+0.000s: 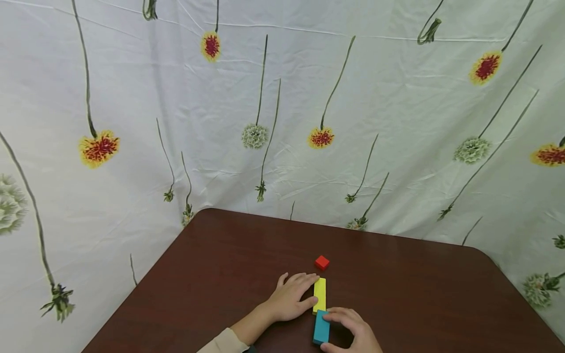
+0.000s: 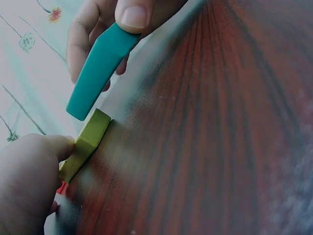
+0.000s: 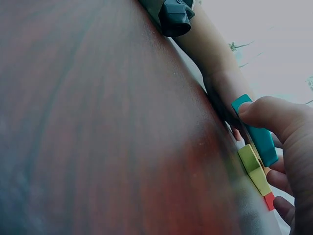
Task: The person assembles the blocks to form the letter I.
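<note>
Against extended left fingers (image 1: 306, 283) lies a yellow block (image 1: 320, 292); right fingers (image 1: 344, 318) pinch another, blue (image 1: 321, 328).

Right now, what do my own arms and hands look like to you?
No glove or ring shows on your left hand or right hand. A pale beige sleeve ends partway along your left forearm. The right wrist view also shows a black, round-ended device at that forearm. No right sleeve is visible.
</note>
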The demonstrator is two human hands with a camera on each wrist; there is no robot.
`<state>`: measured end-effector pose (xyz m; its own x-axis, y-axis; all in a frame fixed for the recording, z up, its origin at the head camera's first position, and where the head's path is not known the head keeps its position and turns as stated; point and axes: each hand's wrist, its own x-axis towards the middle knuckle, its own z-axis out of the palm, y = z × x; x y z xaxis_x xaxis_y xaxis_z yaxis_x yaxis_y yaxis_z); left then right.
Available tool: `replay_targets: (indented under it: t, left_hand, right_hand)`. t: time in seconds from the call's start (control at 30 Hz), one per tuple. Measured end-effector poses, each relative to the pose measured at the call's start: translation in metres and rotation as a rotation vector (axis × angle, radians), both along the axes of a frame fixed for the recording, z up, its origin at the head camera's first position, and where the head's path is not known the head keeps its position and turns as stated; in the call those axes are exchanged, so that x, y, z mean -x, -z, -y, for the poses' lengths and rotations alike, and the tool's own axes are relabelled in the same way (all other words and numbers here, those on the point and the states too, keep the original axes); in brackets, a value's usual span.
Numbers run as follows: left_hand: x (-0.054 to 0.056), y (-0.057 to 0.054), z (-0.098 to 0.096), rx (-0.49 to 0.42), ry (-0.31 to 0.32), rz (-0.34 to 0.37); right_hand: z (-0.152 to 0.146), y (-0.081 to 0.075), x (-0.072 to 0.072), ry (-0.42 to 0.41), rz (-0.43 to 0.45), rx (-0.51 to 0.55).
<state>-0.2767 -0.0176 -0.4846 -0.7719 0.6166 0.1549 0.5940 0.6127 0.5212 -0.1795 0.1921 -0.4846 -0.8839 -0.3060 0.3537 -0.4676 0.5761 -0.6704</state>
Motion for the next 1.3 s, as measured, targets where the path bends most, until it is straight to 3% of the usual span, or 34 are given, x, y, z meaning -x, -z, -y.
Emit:
replay_targets:
  t: [0.33,0.7,0.9,1.3]
  left_hand:
    - [-0.002,0.000,0.000,-0.009,0.002,-0.009]
    - [-0.001,0.002,0.000,-0.016,0.006,-0.015]
    - [-0.001,0.001,0.000,-0.017,0.007,-0.012]
    - [0.000,0.002,0.000,-0.010,-0.002,-0.017]
  right_hand:
    - [-0.001,0.009,0.004,-0.059,-0.093,0.004]
    - [-0.002,0.010,0.005,-0.136,-0.043,-0.008]
    - [-0.006,0.014,0.007,-0.208,-0.078,0.001]
    - [-0.007,0.017,0.010,-0.229,-0.112,-0.003]
